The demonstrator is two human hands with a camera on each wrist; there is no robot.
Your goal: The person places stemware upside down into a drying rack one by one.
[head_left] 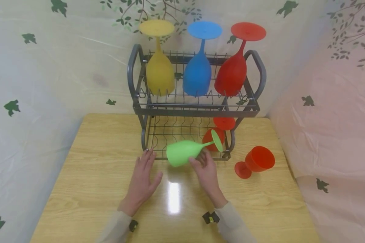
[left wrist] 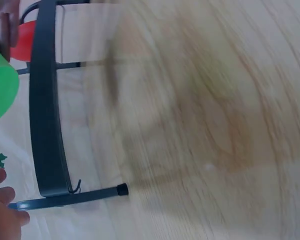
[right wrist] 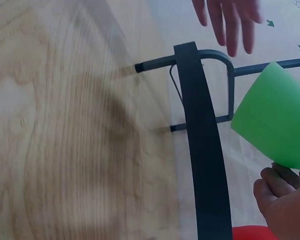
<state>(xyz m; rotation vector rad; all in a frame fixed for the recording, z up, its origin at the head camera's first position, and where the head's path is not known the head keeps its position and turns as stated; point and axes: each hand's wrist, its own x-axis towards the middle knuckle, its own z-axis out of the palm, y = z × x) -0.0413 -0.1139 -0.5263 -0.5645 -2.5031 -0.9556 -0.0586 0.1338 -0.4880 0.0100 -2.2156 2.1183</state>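
A green goblet (head_left: 184,153) lies sideways in the air in front of the rack's lower tier, its mouth to the left and its foot to the right. My right hand (head_left: 206,175) grips it from below, near where bowl meets stem. In the right wrist view the fingers (right wrist: 277,182) sit against the green bowl. My left hand (head_left: 143,180) is by the front left corner of the lower tier, fingers extended and holding nothing. It is apart from the goblet; whether its fingertips touch the rack I cannot tell.
The black two-tier dish rack (head_left: 197,112) carries upturned yellow (head_left: 160,72), blue (head_left: 197,76) and red (head_left: 231,76) goblets on top. One red goblet (head_left: 224,123) is upside down at the lower tier's right end. Another red goblet (head_left: 259,158) stands on the wooden table (head_left: 88,162) at right.
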